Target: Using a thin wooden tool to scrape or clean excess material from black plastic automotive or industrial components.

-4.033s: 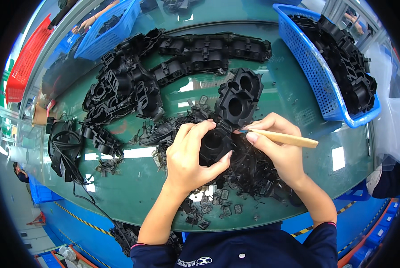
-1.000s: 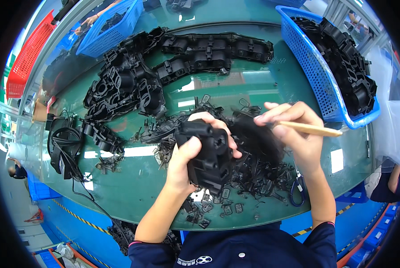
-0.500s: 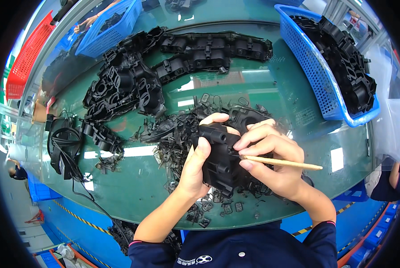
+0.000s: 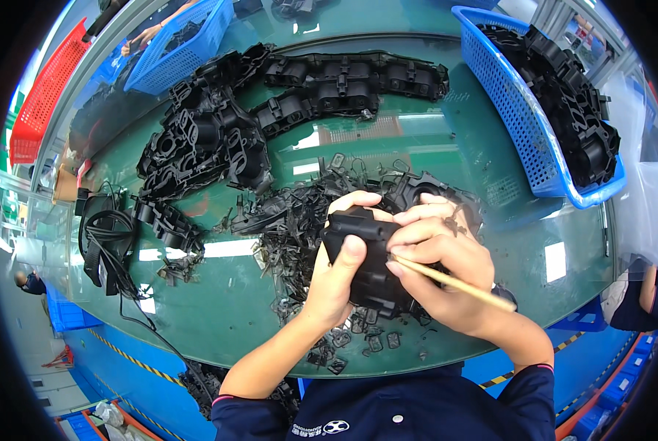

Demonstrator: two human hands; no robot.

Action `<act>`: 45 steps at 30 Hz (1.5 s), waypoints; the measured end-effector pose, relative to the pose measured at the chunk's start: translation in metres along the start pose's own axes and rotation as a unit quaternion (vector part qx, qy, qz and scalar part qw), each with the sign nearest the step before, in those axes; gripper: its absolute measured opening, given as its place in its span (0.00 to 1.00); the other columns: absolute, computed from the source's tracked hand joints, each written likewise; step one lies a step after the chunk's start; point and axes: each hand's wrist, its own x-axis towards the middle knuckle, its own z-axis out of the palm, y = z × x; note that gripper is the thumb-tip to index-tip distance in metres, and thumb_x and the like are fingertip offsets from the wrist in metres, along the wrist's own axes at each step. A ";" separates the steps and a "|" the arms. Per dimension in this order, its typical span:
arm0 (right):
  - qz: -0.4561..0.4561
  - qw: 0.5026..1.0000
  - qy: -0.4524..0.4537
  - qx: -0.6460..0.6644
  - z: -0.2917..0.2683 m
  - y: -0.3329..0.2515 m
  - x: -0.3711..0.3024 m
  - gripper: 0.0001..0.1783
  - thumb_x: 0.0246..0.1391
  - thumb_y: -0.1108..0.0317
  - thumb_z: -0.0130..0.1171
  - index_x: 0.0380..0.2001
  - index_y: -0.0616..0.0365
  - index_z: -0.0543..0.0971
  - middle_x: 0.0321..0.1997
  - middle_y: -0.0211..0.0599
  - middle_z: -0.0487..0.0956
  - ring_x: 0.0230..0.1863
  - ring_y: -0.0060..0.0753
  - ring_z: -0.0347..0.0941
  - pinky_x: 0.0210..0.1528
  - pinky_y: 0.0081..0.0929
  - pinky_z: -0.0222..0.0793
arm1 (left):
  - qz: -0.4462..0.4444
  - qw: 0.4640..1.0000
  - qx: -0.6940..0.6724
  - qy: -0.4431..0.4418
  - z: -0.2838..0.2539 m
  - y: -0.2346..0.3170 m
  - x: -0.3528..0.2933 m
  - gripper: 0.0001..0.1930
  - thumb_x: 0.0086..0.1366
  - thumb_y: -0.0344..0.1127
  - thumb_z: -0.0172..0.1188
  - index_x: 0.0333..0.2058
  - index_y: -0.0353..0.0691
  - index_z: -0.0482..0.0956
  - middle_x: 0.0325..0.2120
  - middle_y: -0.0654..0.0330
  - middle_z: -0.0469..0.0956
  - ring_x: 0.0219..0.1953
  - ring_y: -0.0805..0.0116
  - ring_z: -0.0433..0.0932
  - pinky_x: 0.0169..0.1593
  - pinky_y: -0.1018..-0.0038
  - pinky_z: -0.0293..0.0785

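In my left hand (image 4: 334,283) is a black moulded plastic part (image 4: 371,253), thumb across its face and fingers round the far side. My right hand (image 4: 450,261) pinches a thin tool with a pale wooden handle (image 4: 465,285). The handle points down and to the right. Its working tip is hidden between the right fingers and the part, so I cannot tell whether it touches. Right fingertips rest at the part's right edge. Under both hands spreads a heap of small black plastic scraps (image 4: 288,253).
Black moulded parts (image 4: 204,136) pile up at the far left, with a row of more (image 4: 343,81) behind. A blue basket (image 4: 520,125) of parts stands at the right. A coiled black cable (image 4: 108,235) lies at the left of the green table (image 4: 432,147). Another person's hand (image 4: 149,35) shows top left.
The black part has been turned in my left hand, showing a different face. My right hand has shifted slightly left, and the wooden handle now slants more steeply downward.
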 end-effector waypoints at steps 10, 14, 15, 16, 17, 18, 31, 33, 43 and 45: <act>-0.030 0.964 0.179 -0.193 -0.039 0.025 0.020 0.04 0.46 0.79 0.57 0.24 0.60 0.72 0.30 0.38 0.77 0.34 0.32 0.75 0.58 0.47 0.57 | -0.068 0.962 -0.241 -0.110 -0.014 0.002 0.005 0.28 0.65 0.61 0.37 0.52 0.46 0.60 0.35 0.52 0.70 0.35 0.61 0.75 0.31 0.69 0.76; 0.008 0.997 0.067 -0.036 -0.045 0.022 0.018 0.04 0.43 0.77 0.60 0.23 0.59 0.74 0.28 0.35 0.79 0.33 0.29 0.76 0.56 0.44 0.60 | -0.074 0.962 -0.256 -0.062 -0.010 0.003 0.011 0.30 0.65 0.63 0.32 0.52 0.43 0.61 0.37 0.51 0.69 0.36 0.60 0.75 0.34 0.68 0.76; 0.021 1.000 -0.005 0.016 -0.037 0.014 0.017 0.04 0.43 0.77 0.61 0.22 0.58 0.75 0.29 0.35 0.79 0.34 0.29 0.76 0.56 0.44 0.60 | -0.073 0.970 -0.229 -0.037 -0.008 0.006 0.009 0.31 0.65 0.63 0.32 0.51 0.42 0.60 0.37 0.51 0.69 0.36 0.59 0.75 0.35 0.68 0.76; 0.033 0.997 -0.034 0.068 -0.030 0.008 0.015 0.04 0.42 0.76 0.61 0.23 0.57 0.75 0.30 0.35 0.80 0.36 0.29 0.76 0.56 0.44 0.59 | -0.063 0.972 -0.222 -0.034 -0.008 0.007 0.008 0.32 0.65 0.64 0.31 0.51 0.40 0.60 0.38 0.52 0.70 0.36 0.60 0.75 0.36 0.68 0.76; 0.046 0.990 -0.064 0.116 -0.024 0.003 0.013 0.05 0.42 0.76 0.62 0.23 0.56 0.76 0.31 0.35 0.80 0.37 0.30 0.77 0.56 0.43 0.59 | -0.056 0.974 -0.216 -0.030 -0.011 0.007 0.008 0.32 0.65 0.64 0.31 0.51 0.40 0.60 0.38 0.52 0.70 0.36 0.61 0.75 0.37 0.69 0.76; 0.038 0.986 -0.083 0.138 -0.020 0.001 0.012 0.06 0.40 0.76 0.64 0.24 0.56 0.77 0.33 0.36 0.80 0.39 0.31 0.76 0.56 0.40 0.59 | -0.049 0.976 -0.211 -0.027 -0.015 0.006 0.009 0.33 0.65 0.64 0.30 0.51 0.40 0.60 0.38 0.52 0.70 0.36 0.62 0.75 0.37 0.69 0.76; 0.020 0.984 -0.133 0.117 -0.011 -0.006 0.007 0.08 0.37 0.74 0.65 0.24 0.54 0.77 0.34 0.26 0.80 0.42 0.32 0.71 0.54 0.40 0.56 | 0.047 0.998 -0.023 0.034 -0.007 0.012 0.007 0.36 0.61 0.69 0.31 0.49 0.40 0.63 0.37 0.54 0.72 0.35 0.68 0.72 0.40 0.75 0.71; 0.026 0.983 -0.145 0.106 -0.011 -0.006 0.006 0.08 0.37 0.74 0.66 0.24 0.53 0.77 0.33 0.26 0.80 0.42 0.32 0.71 0.55 0.41 0.55 | 0.062 0.998 0.000 0.032 -0.007 0.014 0.006 0.36 0.61 0.69 0.32 0.48 0.39 0.63 0.37 0.54 0.72 0.37 0.68 0.72 0.42 0.75 0.70; -0.079 0.991 -0.039 -0.103 0.008 0.000 -0.008 0.10 0.33 0.73 0.65 0.23 0.52 0.75 0.30 0.25 0.77 0.39 0.31 0.73 0.57 0.45 0.53 | 0.085 0.988 0.039 0.120 -0.002 0.007 0.005 0.32 0.65 0.64 0.30 0.47 0.40 0.63 0.36 0.55 0.72 0.39 0.69 0.71 0.44 0.75 0.69; -0.040 0.995 -0.015 -0.095 0.005 0.001 -0.007 0.08 0.39 0.76 0.61 0.25 0.54 0.74 0.28 0.30 0.76 0.33 0.32 0.72 0.56 0.43 0.56 | 0.028 0.991 0.001 0.135 -0.004 0.009 0.005 0.30 0.66 0.63 0.30 0.47 0.40 0.63 0.35 0.55 0.72 0.39 0.69 0.70 0.43 0.75 0.69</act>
